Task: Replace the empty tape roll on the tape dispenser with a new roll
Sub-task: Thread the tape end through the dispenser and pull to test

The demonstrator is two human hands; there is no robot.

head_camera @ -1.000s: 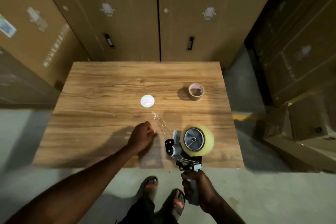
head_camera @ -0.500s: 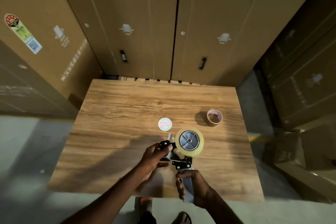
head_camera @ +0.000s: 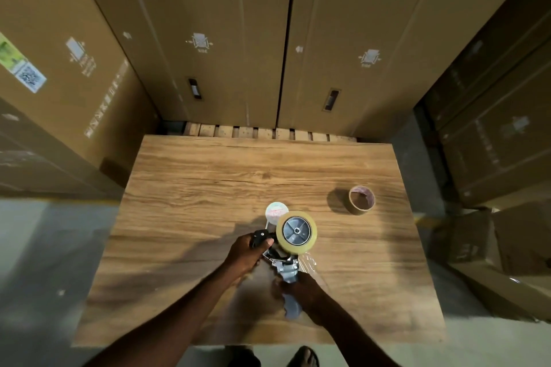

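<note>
Grey tape dispenser [head_camera: 287,270] carries a full clear roll [head_camera: 296,232]; empty brown core [head_camera: 361,199] apparently lies apart.

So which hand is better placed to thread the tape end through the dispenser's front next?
Probably the left. The left hand is already at the front roller of the tape dispenser, beside the new roll. The right hand grips the handle, steadying it.

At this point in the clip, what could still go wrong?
The left hand grips the front of the grey tape dispenser, where a cutter likely sits; fingers could get nicked. Loose clear tape near the right hand may stick to itself. The full yellowish tape roll may not be seated.
</note>
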